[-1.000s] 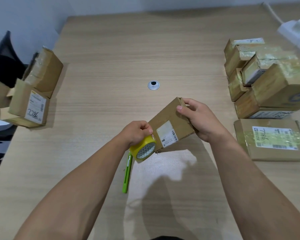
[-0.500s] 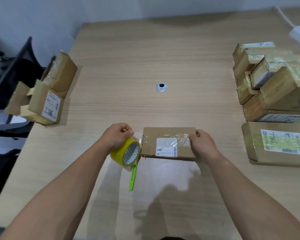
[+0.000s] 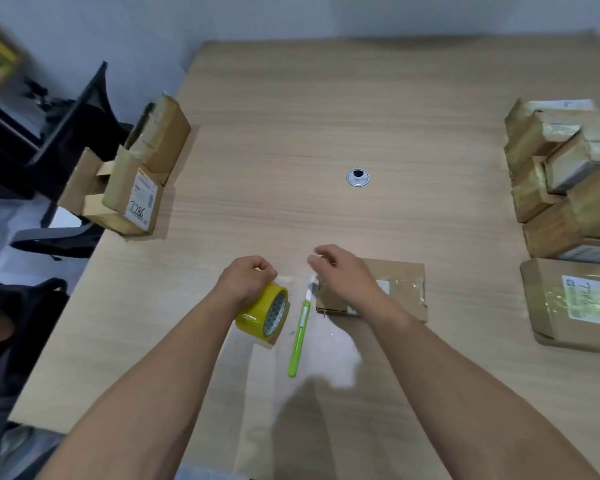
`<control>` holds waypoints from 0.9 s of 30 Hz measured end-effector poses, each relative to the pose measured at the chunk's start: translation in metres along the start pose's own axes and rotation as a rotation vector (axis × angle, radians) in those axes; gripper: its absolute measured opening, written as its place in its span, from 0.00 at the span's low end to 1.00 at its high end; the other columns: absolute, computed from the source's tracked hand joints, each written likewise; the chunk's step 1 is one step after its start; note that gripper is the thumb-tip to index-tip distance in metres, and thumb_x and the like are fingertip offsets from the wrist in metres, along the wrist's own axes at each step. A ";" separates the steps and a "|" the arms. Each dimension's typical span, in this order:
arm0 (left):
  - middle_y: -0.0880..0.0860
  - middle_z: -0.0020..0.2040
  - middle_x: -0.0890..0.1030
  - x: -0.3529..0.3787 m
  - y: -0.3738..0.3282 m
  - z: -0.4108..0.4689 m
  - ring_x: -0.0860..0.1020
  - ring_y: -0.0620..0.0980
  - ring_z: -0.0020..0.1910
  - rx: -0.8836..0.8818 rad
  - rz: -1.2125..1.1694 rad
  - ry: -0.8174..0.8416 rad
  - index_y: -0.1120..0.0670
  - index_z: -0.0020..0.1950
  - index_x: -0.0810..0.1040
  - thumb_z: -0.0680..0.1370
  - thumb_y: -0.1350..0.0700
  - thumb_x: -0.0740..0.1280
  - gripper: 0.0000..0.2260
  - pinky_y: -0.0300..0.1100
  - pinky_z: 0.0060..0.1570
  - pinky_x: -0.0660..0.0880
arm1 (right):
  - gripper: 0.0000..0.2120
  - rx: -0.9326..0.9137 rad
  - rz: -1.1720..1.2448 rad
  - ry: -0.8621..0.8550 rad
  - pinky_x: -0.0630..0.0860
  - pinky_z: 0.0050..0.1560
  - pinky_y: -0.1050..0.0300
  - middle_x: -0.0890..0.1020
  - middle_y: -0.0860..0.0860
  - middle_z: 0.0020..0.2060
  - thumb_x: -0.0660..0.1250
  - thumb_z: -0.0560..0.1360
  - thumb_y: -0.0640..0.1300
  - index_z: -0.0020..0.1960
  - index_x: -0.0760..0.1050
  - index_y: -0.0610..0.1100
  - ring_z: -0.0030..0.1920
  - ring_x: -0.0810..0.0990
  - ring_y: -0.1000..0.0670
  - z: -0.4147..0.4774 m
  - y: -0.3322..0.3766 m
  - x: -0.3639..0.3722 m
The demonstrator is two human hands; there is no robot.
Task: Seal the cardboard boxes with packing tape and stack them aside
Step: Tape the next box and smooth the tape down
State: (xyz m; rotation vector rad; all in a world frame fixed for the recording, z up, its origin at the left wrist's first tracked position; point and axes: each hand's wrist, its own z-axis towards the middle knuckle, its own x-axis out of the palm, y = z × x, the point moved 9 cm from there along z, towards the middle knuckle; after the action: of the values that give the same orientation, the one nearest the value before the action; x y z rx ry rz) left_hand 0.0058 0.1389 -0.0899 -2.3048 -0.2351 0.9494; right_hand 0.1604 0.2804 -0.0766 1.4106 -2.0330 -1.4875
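Table's (image 3: 291, 133) near edge, taping a box (image 3: 402, 282): left hand (image 3: 246, 284) grips the tape roll (image 3: 267, 311); right hand's (image 3: 347, 278) grip unclear; probably needs the cutter (image 3: 300, 334) next.

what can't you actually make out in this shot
Head view: the label on the box is mostly hidden under the right hand.
Head view: its fingertips are motion-blurred, so whether they pinch tape is unclear.
Head view: any strip leaving the tape roll in the left hand is too transparent to trace.
Head view: the stacked boxes are cut off by the right edge.
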 end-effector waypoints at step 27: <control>0.61 0.48 0.84 -0.005 0.073 0.031 0.81 0.51 0.45 0.094 -0.133 0.404 0.56 0.52 0.84 0.73 0.53 0.69 0.11 0.58 0.54 0.79 | 0.04 -0.044 -0.159 0.065 0.73 0.43 0.64 0.81 0.56 0.34 0.71 0.75 0.36 0.45 0.85 0.40 0.38 0.77 0.57 0.083 0.019 0.102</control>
State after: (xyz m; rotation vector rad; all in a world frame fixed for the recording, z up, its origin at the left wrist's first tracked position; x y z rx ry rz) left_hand -0.0238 0.0947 -0.1487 -2.3018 -0.1657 0.4068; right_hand 0.0431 0.2473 -0.1302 1.6130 -1.8769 -1.5171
